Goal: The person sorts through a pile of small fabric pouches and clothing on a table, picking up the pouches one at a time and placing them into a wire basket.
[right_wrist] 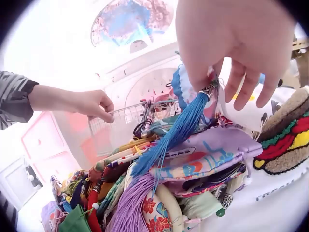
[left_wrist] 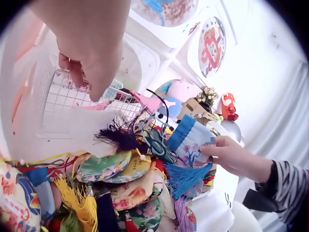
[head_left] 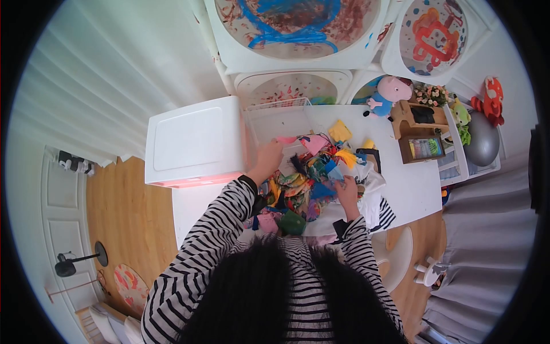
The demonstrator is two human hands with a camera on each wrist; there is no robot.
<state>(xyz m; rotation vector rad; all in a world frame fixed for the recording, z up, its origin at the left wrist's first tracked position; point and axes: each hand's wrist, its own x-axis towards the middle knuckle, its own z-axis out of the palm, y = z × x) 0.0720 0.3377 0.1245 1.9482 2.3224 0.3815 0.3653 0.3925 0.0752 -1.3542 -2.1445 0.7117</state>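
Note:
My right hand (head_left: 347, 195) pinches a light blue pouch (left_wrist: 190, 145) with a darker blue band and a blue tassel (right_wrist: 181, 130). The pouch is over the right part of a heap of colourful fabric pouches (head_left: 295, 192). My left hand (head_left: 268, 160) is over the near edge of a white wire basket (left_wrist: 72, 92), its fingers loosely bent. In the right wrist view nothing shows between the left fingers (right_wrist: 99, 107). A pink piece (head_left: 286, 139) lies by those fingertips in the head view. Dark tassels (left_wrist: 120, 135) hang near the basket's corner.
A white box (head_left: 195, 140) with pink drawers stands at the left of the white table (head_left: 407, 195). White cloth (head_left: 372, 186) lies right of the heap. Behind are a pink plush toy (head_left: 392, 92) and a brown wooden holder (head_left: 421, 129). A yellow pouch (head_left: 340, 131) lies behind the heap.

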